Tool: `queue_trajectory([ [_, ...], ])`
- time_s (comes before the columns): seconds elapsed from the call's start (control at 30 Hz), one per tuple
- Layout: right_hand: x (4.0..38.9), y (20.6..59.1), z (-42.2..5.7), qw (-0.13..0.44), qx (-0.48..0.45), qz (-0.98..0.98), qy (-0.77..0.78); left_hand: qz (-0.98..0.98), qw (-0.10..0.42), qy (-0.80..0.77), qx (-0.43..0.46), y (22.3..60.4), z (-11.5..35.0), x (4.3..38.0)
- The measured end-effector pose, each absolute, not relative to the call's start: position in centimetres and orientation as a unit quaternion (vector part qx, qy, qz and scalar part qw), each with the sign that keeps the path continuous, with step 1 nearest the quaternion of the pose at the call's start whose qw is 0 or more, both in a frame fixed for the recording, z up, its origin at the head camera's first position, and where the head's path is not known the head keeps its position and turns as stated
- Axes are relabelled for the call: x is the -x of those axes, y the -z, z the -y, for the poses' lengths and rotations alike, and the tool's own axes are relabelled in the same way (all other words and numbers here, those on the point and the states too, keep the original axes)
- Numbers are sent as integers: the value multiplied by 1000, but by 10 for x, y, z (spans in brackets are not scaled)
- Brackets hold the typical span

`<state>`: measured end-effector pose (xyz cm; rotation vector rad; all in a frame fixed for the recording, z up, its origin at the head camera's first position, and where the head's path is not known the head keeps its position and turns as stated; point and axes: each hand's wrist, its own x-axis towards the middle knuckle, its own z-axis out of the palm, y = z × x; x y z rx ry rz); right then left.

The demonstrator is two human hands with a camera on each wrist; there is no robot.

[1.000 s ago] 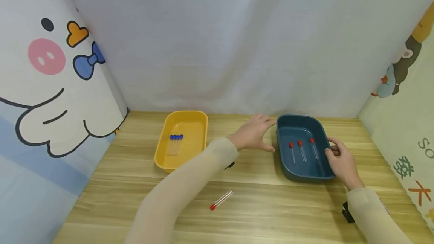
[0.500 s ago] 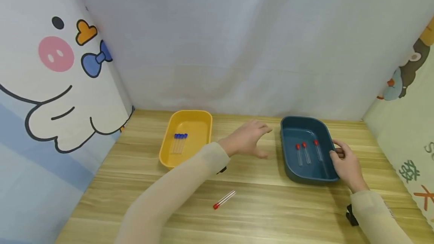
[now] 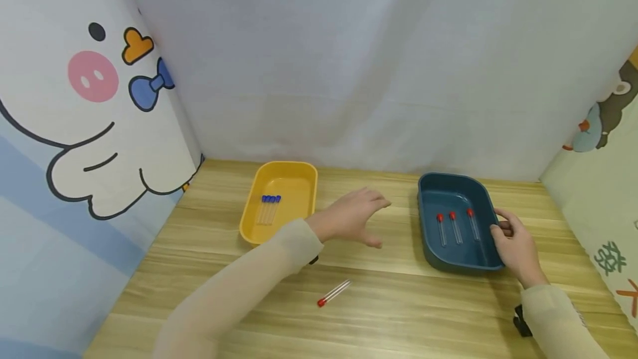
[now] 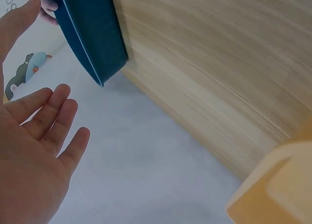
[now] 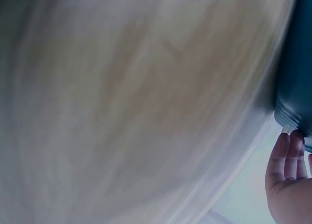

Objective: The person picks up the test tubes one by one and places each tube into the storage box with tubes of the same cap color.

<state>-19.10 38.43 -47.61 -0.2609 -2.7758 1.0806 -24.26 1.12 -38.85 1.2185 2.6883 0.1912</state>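
My left hand hovers with spread, relaxed fingers between the two trays and holds nothing; its empty palm shows in the left wrist view. At the dark blue tray on the right, my right hand grips the right wall, thumb at the rim and fingers against the outside. Three clear test tubes with red caps lie in that tray. One more red-capped test tube lies on the table in front of my left hand. In the right wrist view, fingers touch the tray's outer wall.
A yellow tray stands to the left, with several blue-capped test tubes lying side by side in it. Behind the wooden table hangs a white cloth, with printed cloths on both sides.
My left hand has drawn back leftward and nearer, away from the dark blue tray's left rim. The right hand stays at the tray's right wall. The whole head view has shifted slightly.
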Motion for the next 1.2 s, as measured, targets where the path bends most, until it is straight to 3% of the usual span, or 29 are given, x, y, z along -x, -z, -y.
queue_trajectory([
  [1.2, 181, 466, -379, 74, 99, 928, -351, -902, 145, -147, -380, 429, 59, 178],
])
